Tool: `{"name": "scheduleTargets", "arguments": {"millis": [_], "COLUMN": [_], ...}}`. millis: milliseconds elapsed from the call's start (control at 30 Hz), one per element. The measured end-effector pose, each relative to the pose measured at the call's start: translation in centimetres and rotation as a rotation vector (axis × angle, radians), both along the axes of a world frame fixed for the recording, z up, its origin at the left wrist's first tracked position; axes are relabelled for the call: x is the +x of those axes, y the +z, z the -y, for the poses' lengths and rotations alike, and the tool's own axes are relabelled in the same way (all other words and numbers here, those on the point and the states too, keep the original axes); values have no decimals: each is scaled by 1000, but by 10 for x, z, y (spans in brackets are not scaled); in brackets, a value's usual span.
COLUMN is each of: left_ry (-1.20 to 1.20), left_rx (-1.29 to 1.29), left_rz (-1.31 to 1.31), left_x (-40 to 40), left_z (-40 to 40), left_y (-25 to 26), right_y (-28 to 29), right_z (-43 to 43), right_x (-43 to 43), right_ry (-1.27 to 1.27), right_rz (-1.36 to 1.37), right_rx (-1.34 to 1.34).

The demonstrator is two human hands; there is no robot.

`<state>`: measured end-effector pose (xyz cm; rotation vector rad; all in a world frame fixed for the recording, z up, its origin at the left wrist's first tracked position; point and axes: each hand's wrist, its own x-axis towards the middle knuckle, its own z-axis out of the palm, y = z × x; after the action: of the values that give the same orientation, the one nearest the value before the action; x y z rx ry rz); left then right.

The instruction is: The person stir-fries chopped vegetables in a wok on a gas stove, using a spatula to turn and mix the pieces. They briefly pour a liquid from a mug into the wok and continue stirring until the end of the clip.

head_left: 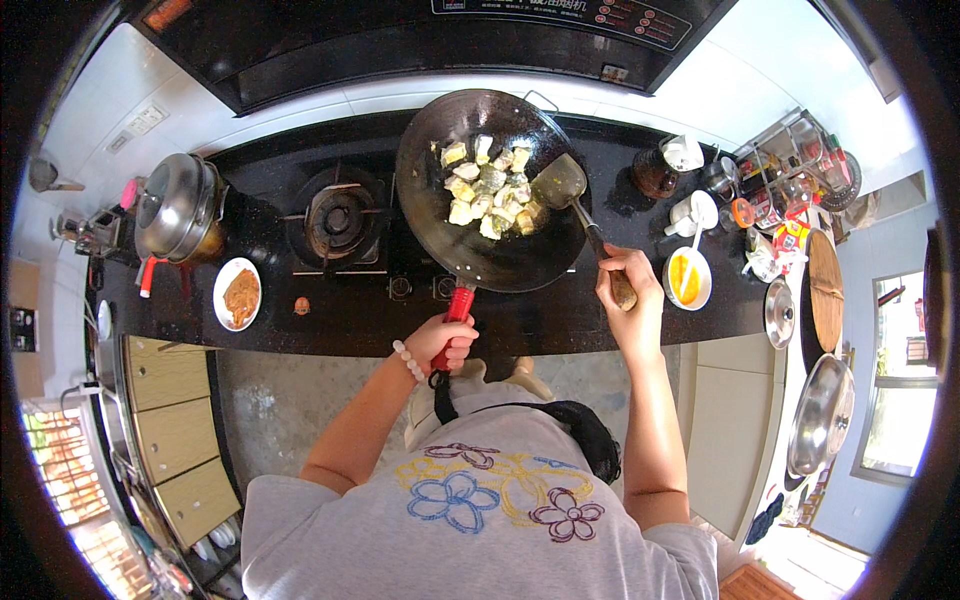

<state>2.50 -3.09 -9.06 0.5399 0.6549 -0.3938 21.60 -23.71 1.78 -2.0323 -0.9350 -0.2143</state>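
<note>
My left hand (442,339) is wrapped around the red handle (459,304) of a large black wok (427,240). In my right hand (632,292) is the wooden grip of a metal wok spatula (562,181). Its blade rests inside the wok on the right, touching or close to the food. Pale yellow and white chunks of food (487,191), some with darker patches, lie in a cluster at the wok's middle. To the right of my right hand stands a white bowl (703,301) of yellow liquid, probably beaten egg, with a white spoon (696,232) in it.
A second gas burner (337,214) is left of the wok. Further left are a white plate (223,289) of brown food and a lidded steel pot (171,199). White cups (690,214), a dark jar (652,176) and a seasoning rack (787,161) stand right. Overhead hangs a range hood (450,52).
</note>
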Motion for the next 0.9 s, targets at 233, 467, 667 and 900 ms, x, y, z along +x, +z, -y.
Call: {"name": "scheduleTargets", "arguments": {"millis": [233, 467, 667, 900], "left_ry": [-7, -9, -10, 2], "left_rx": [44, 22, 28, 18], "left_rz": [-11, -5, -17, -21], "left_x": [1, 1, 2, 1], "left_z": [1, 0, 0, 1], "left_y": [5, 3, 5, 4], "right_y": [-8, -12, -15, -18], "right_z": [5, 7, 8, 10], "right_x": [-1, -6, -8, -10], "right_ry": [-22, -36, -50, -55], "right_rz": [-24, -41, -44, -38], "right_rx": [32, 51, 52, 56]}}
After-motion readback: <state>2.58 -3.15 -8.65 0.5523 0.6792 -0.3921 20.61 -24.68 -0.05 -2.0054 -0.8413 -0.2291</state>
